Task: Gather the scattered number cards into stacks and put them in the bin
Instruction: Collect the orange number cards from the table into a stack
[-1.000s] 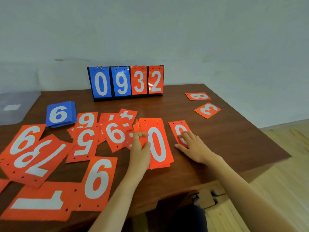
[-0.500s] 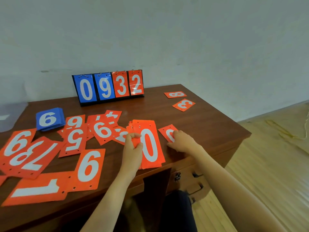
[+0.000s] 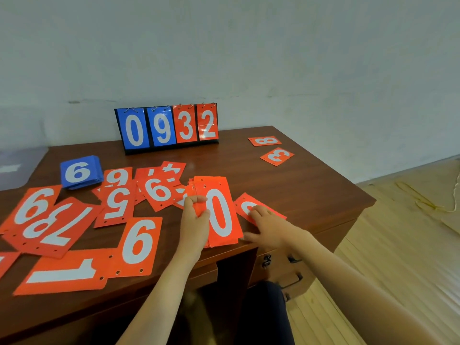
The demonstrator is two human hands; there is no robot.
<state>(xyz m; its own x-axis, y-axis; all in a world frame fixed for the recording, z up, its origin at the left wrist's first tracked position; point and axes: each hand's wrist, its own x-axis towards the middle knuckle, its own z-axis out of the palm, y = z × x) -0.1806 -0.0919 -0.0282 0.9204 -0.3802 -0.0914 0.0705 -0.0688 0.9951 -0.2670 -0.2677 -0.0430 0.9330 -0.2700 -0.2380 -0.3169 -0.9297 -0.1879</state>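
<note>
Orange card stack (image 3: 220,215), white 0 on top, lies at the near edge of the brown counter (image 3: 311,192), a bit fanned at the top. Left hand (image 3: 195,221) grips its left edge, thumb on top and fingers curled round. Right hand (image 3: 268,225) is released, fingers pressing flat on a single orange card (image 3: 242,202) just right of the stack, its digit mostly covered.

Translucent plastic container (image 3: 17,168) at far left, cut off by the frame; contents cannot be told.

Loose orange cards overlap left of the stack: 5 (image 3: 116,202), big 6 (image 3: 139,245), 1 (image 3: 62,272). Blue stack (image 3: 79,173) shows 6. Orange 8 (image 3: 265,141) and 3 (image 3: 277,156) sit well apart at far right. Flip scoreboard (image 3: 169,128) reading 0932 stands at the back.
</note>
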